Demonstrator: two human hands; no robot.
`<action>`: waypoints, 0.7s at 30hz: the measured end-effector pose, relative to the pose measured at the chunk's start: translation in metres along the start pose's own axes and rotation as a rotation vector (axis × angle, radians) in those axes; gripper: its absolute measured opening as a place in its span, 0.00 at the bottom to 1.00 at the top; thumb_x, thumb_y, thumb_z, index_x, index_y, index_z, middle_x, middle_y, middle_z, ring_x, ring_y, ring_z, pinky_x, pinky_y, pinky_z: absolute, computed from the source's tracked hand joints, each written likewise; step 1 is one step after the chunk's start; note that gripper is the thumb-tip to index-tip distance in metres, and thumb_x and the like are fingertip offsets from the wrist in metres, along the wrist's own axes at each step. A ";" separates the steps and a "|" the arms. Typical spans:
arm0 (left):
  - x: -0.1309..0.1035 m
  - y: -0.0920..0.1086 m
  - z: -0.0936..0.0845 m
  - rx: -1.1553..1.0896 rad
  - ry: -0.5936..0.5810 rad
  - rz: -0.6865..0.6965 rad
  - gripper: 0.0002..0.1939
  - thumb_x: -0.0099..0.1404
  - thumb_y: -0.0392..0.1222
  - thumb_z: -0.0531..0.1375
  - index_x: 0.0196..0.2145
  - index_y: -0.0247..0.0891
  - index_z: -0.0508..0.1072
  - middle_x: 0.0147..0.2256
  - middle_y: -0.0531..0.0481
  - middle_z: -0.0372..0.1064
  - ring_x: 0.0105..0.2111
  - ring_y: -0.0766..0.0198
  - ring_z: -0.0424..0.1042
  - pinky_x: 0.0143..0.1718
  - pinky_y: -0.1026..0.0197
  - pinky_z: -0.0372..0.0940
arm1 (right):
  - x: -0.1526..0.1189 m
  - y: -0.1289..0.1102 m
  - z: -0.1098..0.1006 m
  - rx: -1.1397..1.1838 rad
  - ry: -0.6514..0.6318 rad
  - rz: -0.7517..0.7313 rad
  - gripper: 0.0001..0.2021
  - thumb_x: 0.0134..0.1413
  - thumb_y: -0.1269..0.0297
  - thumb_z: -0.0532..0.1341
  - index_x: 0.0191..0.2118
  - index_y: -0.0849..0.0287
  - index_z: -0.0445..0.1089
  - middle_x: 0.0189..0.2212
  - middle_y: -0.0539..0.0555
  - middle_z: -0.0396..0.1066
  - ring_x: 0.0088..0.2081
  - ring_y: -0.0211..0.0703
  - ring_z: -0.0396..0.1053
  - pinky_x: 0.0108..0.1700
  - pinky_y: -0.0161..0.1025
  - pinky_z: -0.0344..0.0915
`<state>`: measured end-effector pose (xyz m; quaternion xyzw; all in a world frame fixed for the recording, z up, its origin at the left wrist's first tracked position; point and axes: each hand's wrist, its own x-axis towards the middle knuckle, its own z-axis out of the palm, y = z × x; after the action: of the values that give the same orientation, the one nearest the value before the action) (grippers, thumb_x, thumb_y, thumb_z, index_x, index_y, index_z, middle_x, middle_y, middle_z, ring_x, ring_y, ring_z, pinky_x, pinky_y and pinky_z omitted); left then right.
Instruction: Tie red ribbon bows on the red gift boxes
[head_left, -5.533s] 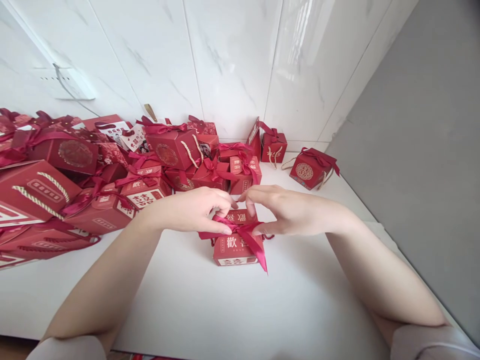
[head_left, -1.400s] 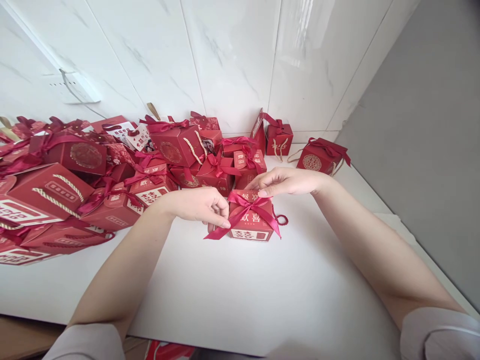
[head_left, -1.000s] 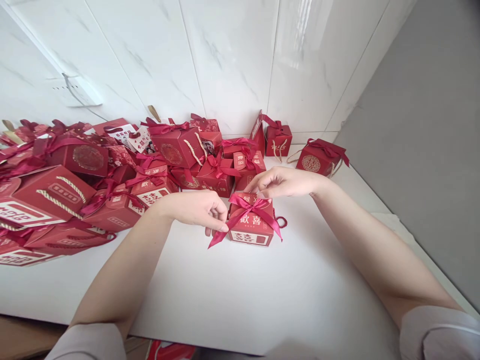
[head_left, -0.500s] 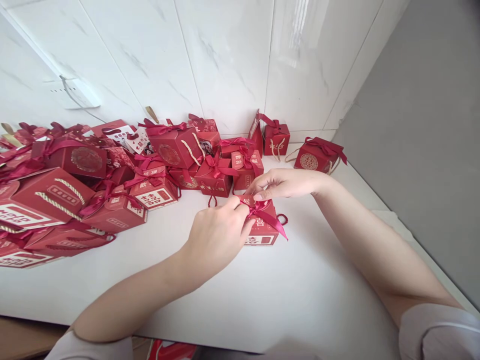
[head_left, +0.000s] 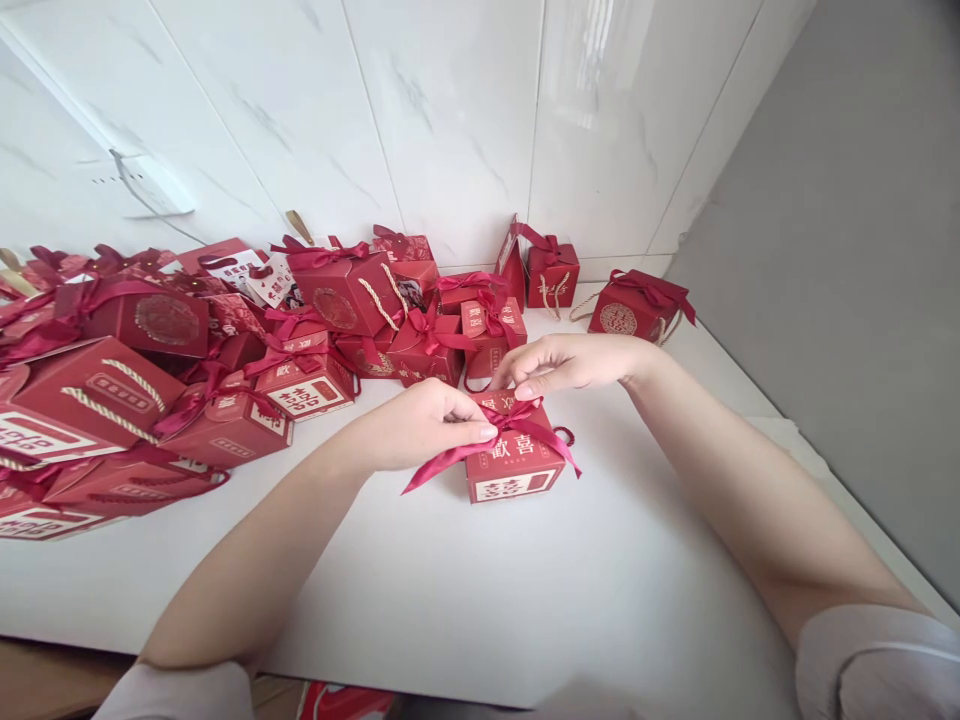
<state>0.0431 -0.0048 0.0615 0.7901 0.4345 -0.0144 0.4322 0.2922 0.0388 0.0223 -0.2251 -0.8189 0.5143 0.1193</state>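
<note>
A small red gift box [head_left: 517, 465] with white and gold characters stands on the white table, a crimson ribbon [head_left: 541, 432] tied in a bow across its top. My left hand [head_left: 424, 425] is at the box's left side, thumb and fingers pinched on the ribbon by the knot. One ribbon tail hangs below that hand to the left, another lies over the box's right side. At the back of the box top, my right hand [head_left: 559, 365] has its fingers curled and pinched on a loop of the ribbon.
Many red boxes with ribbons [head_left: 225, 420] are heaped at the left and along the tiled wall [head_left: 465, 110]. Two more boxes [head_left: 637, 305] stand at the back right. The table's front edge [head_left: 360, 685] crosses the bottom, with a red item [head_left: 345, 700] below it.
My left hand has turned and shifted left off the box front, uncovering its characters and the left ribbon tail. My right hand has barely moved.
</note>
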 end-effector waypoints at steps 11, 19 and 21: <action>0.018 -0.013 -0.007 -0.219 -0.261 -0.077 0.21 0.59 0.53 0.65 0.19 0.34 0.69 0.14 0.55 0.61 0.16 0.71 0.59 0.21 0.65 0.52 | -0.003 -0.008 -0.001 -0.044 0.034 0.078 0.18 0.56 0.46 0.63 0.31 0.59 0.73 0.42 0.53 0.75 0.43 0.44 0.68 0.43 0.40 0.62; 0.020 -0.018 -0.011 -0.124 -0.282 -0.066 0.23 0.60 0.56 0.64 0.19 0.34 0.70 0.13 0.54 0.61 0.16 0.72 0.57 0.23 0.64 0.53 | 0.003 -0.003 0.002 -0.044 0.019 0.026 0.19 0.57 0.50 0.63 0.24 0.59 0.64 0.47 0.54 0.74 0.43 0.44 0.67 0.43 0.40 0.60; 0.020 -0.017 -0.012 -0.111 -0.281 -0.082 0.23 0.59 0.57 0.64 0.19 0.34 0.71 0.13 0.54 0.61 0.15 0.72 0.56 0.23 0.64 0.52 | 0.003 -0.003 0.002 -0.044 0.016 0.010 0.20 0.59 0.52 0.62 0.23 0.59 0.61 0.50 0.54 0.72 0.44 0.43 0.67 0.42 0.40 0.60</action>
<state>0.0395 0.0212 0.0494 0.7368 0.4017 -0.1185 0.5307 0.2883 0.0378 0.0237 -0.2360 -0.8278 0.4949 0.1184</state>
